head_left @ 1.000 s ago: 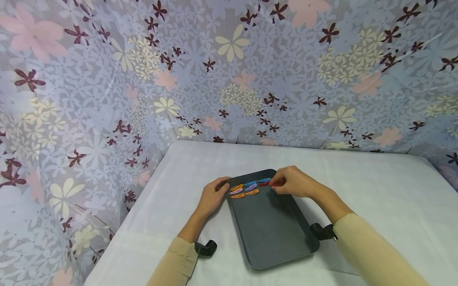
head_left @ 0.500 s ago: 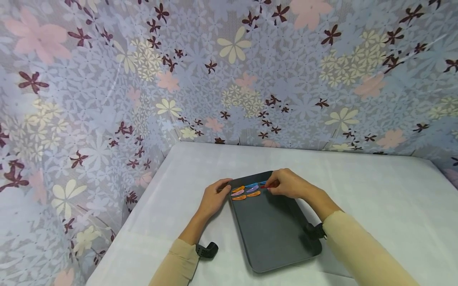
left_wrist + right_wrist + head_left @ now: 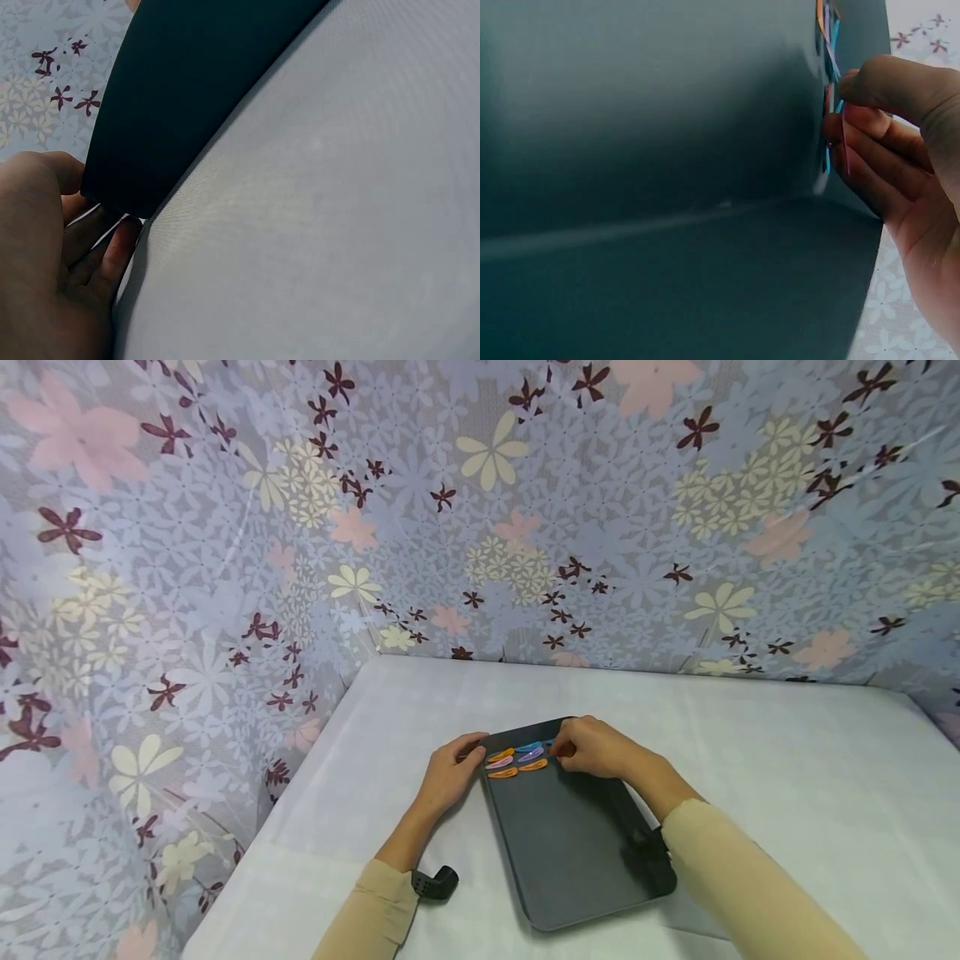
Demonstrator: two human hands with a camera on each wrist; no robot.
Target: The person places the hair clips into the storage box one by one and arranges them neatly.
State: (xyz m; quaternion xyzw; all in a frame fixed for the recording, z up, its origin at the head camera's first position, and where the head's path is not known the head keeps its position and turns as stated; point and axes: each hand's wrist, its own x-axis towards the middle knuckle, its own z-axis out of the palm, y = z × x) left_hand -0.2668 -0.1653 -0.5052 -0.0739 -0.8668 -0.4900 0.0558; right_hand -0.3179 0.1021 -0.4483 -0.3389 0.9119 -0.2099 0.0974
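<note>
A dark grey tray (image 3: 573, 852) lies on the table. Its far left corner is in my left hand (image 3: 447, 774); the left wrist view has the thumb against the tray wall and fingers around the corner. Across the tray, my right hand (image 3: 596, 748) is low at the far edge. In the right wrist view its thumb and fingers pinch a reddish-pink snap hair clip (image 3: 846, 139), seen edge-on. Left of that hand lie several clips: a purple clip (image 3: 531, 754), a pink clip (image 3: 499, 762), orange clips and blue ones, partly hidden by the hand.
The tray stands on a white-covered table (image 3: 420, 693). Its raised rim (image 3: 517, 893) runs all round the clips. Behind and to the left hangs a flowered cloth (image 3: 420, 510). A black wrist camera (image 3: 435, 883) sits on the left forearm.
My right hand has shifted slightly left, nearer the laid clips, and now covers the red clip seen in the earlier head views. The left hand stays at the tray's corner.
</note>
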